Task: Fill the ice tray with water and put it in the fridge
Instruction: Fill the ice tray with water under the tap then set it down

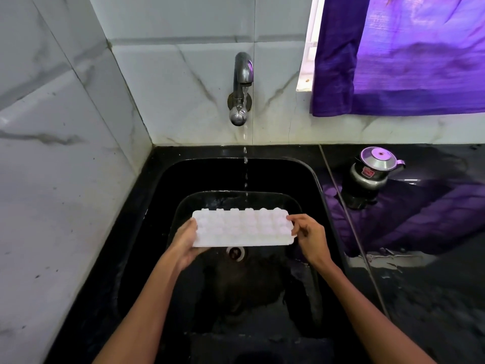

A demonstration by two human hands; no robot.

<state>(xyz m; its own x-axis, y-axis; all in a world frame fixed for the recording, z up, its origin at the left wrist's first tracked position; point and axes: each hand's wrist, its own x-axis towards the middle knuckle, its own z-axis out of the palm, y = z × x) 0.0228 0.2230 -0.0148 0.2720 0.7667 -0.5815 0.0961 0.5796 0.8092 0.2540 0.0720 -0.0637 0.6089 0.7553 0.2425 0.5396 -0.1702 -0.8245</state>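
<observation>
The white plastic ice tray [242, 227] is held over the black sink basin [147, 200], its left end cupped by the left hand [185, 245] with fingers closed beneath it. A thin water stream [246, 177] from the chrome wall tap [242, 85] is received at the tray's far edge, and the right end is pinched by the right hand [311, 239]. Filling is judged to be in hand; next, the tray should be levelled and shifted so all compartments are reached
</observation>
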